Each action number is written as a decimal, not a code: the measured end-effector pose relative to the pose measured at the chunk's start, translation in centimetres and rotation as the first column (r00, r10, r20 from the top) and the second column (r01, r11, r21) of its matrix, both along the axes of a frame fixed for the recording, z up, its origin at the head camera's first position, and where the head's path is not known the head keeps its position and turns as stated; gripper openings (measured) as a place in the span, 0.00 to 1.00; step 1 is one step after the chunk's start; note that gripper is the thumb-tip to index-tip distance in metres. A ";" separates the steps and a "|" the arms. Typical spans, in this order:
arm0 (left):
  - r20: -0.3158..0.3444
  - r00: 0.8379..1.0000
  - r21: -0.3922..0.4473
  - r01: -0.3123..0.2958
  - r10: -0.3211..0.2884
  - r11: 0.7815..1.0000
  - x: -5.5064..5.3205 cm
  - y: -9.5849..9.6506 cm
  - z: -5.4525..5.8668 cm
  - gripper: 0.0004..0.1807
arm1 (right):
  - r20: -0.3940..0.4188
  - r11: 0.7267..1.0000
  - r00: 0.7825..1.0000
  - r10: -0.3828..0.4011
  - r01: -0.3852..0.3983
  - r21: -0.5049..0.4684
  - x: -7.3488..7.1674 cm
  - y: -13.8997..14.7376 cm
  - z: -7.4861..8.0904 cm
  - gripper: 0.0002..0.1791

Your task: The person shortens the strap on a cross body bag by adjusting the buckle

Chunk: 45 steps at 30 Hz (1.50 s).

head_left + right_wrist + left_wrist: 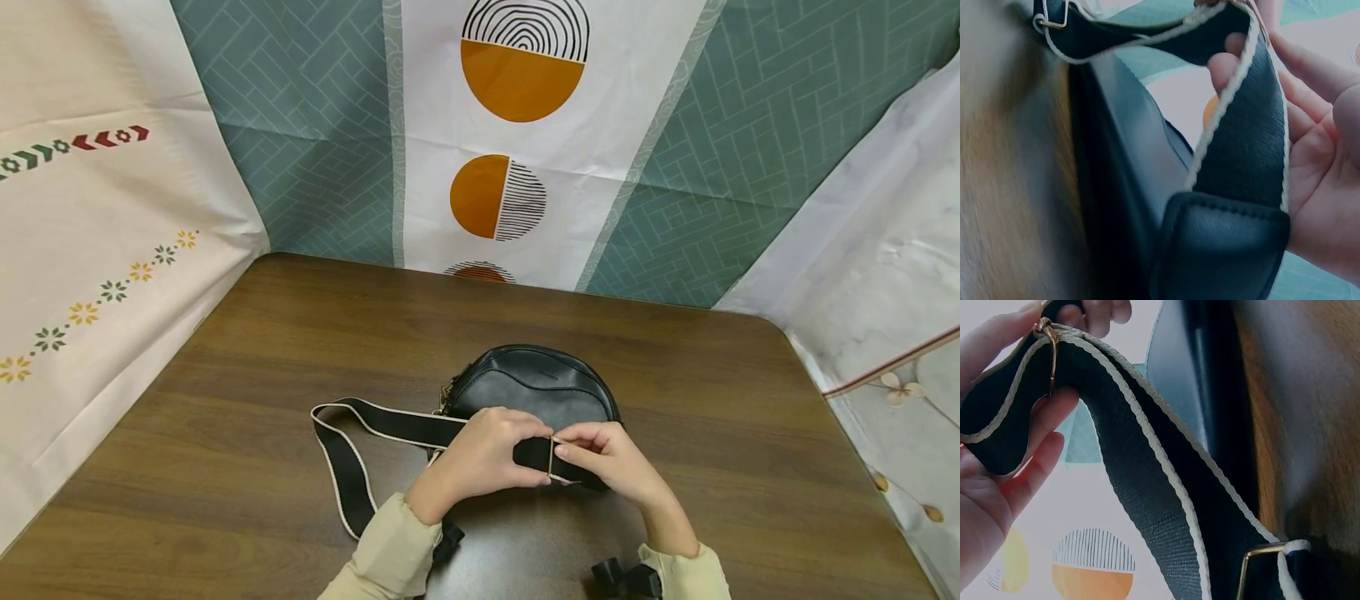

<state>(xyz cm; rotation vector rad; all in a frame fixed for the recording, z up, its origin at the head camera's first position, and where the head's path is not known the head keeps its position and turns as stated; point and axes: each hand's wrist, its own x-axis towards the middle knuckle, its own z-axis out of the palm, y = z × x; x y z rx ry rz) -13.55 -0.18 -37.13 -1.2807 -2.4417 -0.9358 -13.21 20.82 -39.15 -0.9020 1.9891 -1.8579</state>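
Note:
A black handbag (536,383) with a curved top rests on the wooden table. Its wide black strap (348,475), edged in cream, loops out to the left and runs across the bag's front. My left hand (487,454) pinches the strap beside a thin gold slider buckle (551,457). On the buckle's other side, my right hand (611,458) grips the strap between thumb and fingers. The left wrist view shows the strap folded double through the gold slider (1052,356). In the right wrist view, a black leather end tab (1222,250) hangs below the right hand (1316,137).
The brown wooden table (247,375) spreads around the bag. A patterned green and white cloth (322,125) hangs behind it, with pale cloths at the left and right sides. Gold hardware (444,396) sits at the bag's left end.

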 end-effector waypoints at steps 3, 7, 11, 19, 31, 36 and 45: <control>-0.016 1.000 0.010 0.008 -0.008 1.000 0.0 -0.1 -0.1 0.22 | -0.009 0.998 1.000 -0.021 0.022 0.054 0.0 0.6 -0.1 0.08; -0.019 1.000 0.009 0.010 -0.010 1.000 -0.1 -0.2 -0.2 0.22 | -0.037 0.989 0.996 -0.079 0.083 0.123 0.2 1.3 -0.3 0.07; -0.020 1.000 -0.005 -0.002 0.002 1.000 -0.1 -0.3 -0.2 0.22 | -0.078 0.982 0.989 -0.123 0.132 0.135 0.3 1.6 -0.5 0.05; -0.003 1.000 -0.073 -0.019 0.019 0.997 0.0 -0.2 -0.1 0.22 | -0.154 0.983 0.976 -0.151 0.165 0.082 0.5 1.2 -1.0 0.04; -0.077 0.997 -0.162 -0.035 0.022 0.986 0.0 0.3 0.0 0.22 | -0.181 0.986 0.972 -0.151 0.161 0.040 0.6 -0.5 -0.9 0.05; -0.161 0.986 -0.215 -0.077 0.043 0.973 0.1 0.2 0.2 0.23 | -0.164 0.984 0.973 -0.162 0.172 0.052 0.6 -0.7 -0.9 0.05; -0.102 0.995 -0.112 -0.016 0.005 0.994 -0.1 -0.2 -0.1 0.21 | -0.079 0.987 0.984 -0.160 0.162 0.018 0.7 -0.3 -0.9 0.04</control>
